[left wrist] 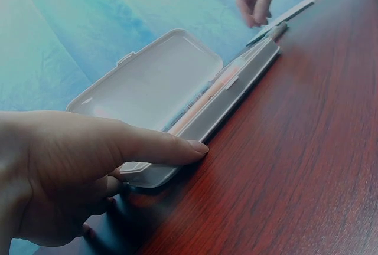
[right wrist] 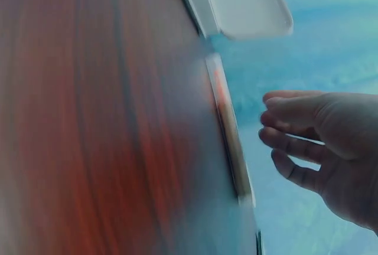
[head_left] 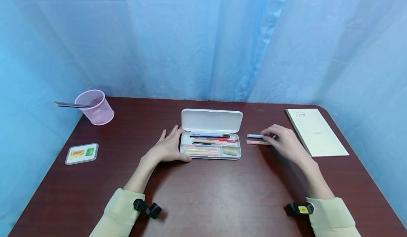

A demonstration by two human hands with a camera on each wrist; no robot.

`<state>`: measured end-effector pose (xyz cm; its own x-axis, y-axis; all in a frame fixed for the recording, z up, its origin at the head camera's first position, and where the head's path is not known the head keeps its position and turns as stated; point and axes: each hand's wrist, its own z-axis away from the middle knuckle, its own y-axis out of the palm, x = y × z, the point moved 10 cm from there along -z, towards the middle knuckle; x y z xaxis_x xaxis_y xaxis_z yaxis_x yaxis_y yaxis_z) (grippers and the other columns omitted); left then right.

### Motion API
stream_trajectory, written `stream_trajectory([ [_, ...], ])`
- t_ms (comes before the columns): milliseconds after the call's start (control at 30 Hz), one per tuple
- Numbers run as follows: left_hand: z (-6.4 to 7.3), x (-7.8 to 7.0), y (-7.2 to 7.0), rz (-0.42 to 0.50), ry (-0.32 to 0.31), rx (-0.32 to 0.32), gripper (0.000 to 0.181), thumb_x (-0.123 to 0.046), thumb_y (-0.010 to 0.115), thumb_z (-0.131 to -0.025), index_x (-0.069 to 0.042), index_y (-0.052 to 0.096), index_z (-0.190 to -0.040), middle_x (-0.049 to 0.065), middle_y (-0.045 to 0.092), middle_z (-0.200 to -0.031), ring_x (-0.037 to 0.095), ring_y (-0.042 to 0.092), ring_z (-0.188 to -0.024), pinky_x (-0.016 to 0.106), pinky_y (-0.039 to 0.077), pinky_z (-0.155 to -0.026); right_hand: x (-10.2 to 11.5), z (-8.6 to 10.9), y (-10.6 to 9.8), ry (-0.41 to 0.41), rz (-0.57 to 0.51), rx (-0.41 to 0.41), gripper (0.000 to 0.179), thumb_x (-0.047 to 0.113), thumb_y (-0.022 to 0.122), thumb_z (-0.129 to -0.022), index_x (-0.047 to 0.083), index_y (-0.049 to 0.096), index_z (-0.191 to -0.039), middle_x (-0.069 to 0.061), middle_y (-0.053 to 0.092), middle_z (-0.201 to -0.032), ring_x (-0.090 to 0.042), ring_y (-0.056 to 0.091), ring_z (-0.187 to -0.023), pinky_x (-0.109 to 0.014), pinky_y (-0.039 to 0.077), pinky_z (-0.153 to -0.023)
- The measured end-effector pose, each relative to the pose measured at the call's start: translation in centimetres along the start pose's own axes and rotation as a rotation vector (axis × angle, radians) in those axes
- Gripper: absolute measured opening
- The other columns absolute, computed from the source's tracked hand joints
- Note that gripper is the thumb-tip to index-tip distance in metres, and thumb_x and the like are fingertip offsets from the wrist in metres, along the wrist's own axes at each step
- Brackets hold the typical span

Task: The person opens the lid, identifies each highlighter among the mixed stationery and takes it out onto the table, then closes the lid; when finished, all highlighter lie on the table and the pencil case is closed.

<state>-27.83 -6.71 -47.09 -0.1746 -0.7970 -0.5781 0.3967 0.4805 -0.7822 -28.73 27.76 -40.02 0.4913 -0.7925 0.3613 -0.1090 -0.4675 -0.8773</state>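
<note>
A white pencil case (head_left: pixel 211 158) lies with its lid raised, holding several pens and highlighters and a greyish-green block. At its left end rests my left hand (head_left: pixel 168 148), fingers spread, thumb along the front corner; the left wrist view shows that thumb straight against the case. To the right of the case lie a blue pen (head_left: pixel 254 136) and a pink-and-clear highlighter (head_left: pixel 255 142). My right hand (head_left: pixel 283 140) hovers over their right ends with loosely bent fingers. In the right wrist view, nothing shows between its fingers (right wrist: pixel 289 143), and the highlighter lies apart from them.
A pale notepad (head_left: pixel 318 132) lies right of my right hand. On the far left, a pink mesh pen cup (head_left: pixel 99 113) leans with dark sticks in it. A small clear-cased card (head_left: pixel 82 153) lies in front of the cup. A blue curtain (head_left: pixel 190 42) hangs behind the table.
</note>
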Motion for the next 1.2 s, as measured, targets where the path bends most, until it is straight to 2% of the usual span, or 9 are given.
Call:
stream_trajectory([
  [100, 0.0, 0.2, -0.1, -0.01, -0.007, -0.003, 0.109, -0.046, 0.087, -0.075, -0.007, 0.028, -0.158, 0.02, 0.019, -0.172, 0.034, 0.012, -0.163, 0.06, 0.0, -0.132, 2.5, -1.1, 0.8, -0.039, -0.057, -0.005, 0.017, 0.003, 0.077, -0.09, 0.011, 0.078, -0.105, -0.001, 0.075, -0.098, -0.012, 0.066, -0.085, -0.043, 0.058, -0.074],
  [267, 0.2, 0.3, -0.2, -0.016, -0.006, -0.005, 0.109, -0.046, 0.086, -0.075, -0.007, 0.028, -0.158, 0.02, 0.019, -0.172, 0.034, 0.011, -0.163, 0.061, 0.0, -0.131, 6.4, -3.0, 3.0, -0.068, -0.146, 0.062, 0.019, 0.006, 0.076, -0.092, 0.011, 0.078, -0.11, 0.0, 0.074, -0.101, -0.012, 0.068, -0.089, -0.041, 0.061, -0.078],
  [433, 0.2, 0.3, -0.1, -0.018, -0.002, 0.001, 0.11, -0.047, 0.086, -0.075, -0.006, 0.028, -0.158, 0.022, 0.02, -0.171, 0.035, 0.012, -0.162, 0.062, 0.001, -0.131, 8.9, -4.3, 5.3, -0.047, -0.167, 0.146, 0.02, 0.01, 0.075, -0.093, 0.011, 0.077, -0.113, -0.001, 0.073, -0.102, -0.014, 0.069, -0.093, -0.037, 0.06, -0.081],
  [567, 0.2, 0.2, -0.2, -0.019, -0.003, 0.0, 0.11, -0.047, 0.086, -0.075, -0.006, 0.028, -0.159, 0.022, 0.019, -0.171, 0.034, 0.012, -0.163, 0.061, 0.0, -0.131, 10.4, -4.9, 6.5, -0.053, -0.153, 0.183, 0.019, 0.012, 0.075, -0.093, 0.012, 0.077, -0.113, -0.002, 0.074, -0.104, -0.017, 0.069, -0.095, -0.038, 0.058, -0.083],
  [767, 0.0, 0.2, -0.1, -0.026, -0.006, 0.004, 0.11, -0.048, 0.086, -0.075, -0.005, 0.027, -0.159, 0.023, 0.019, -0.171, 0.035, 0.013, -0.162, 0.06, 0.001, -0.131, 11.5, -5.4, 7.7, -0.081, -0.103, 0.216, 0.018, 0.014, 0.076, -0.092, 0.013, 0.078, -0.111, -0.001, 0.075, -0.103, -0.017, 0.069, -0.096, -0.039, 0.058, -0.084],
  [1200, 0.0, -0.2, 0.1, -0.016, 0.003, 0.01, 0.111, -0.048, 0.086, -0.075, -0.006, 0.028, -0.159, 0.022, 0.018, -0.171, 0.035, 0.012, -0.162, 0.061, 0.0, -0.131, 11.7, -5.1, 8.4, -0.072, -0.035, 0.239, 0.011, 0.02, 0.076, -0.094, 0.018, 0.08, -0.104, 0.004, 0.072, -0.096, -0.013, 0.064, -0.086, -0.029, 0.053, -0.07],
])
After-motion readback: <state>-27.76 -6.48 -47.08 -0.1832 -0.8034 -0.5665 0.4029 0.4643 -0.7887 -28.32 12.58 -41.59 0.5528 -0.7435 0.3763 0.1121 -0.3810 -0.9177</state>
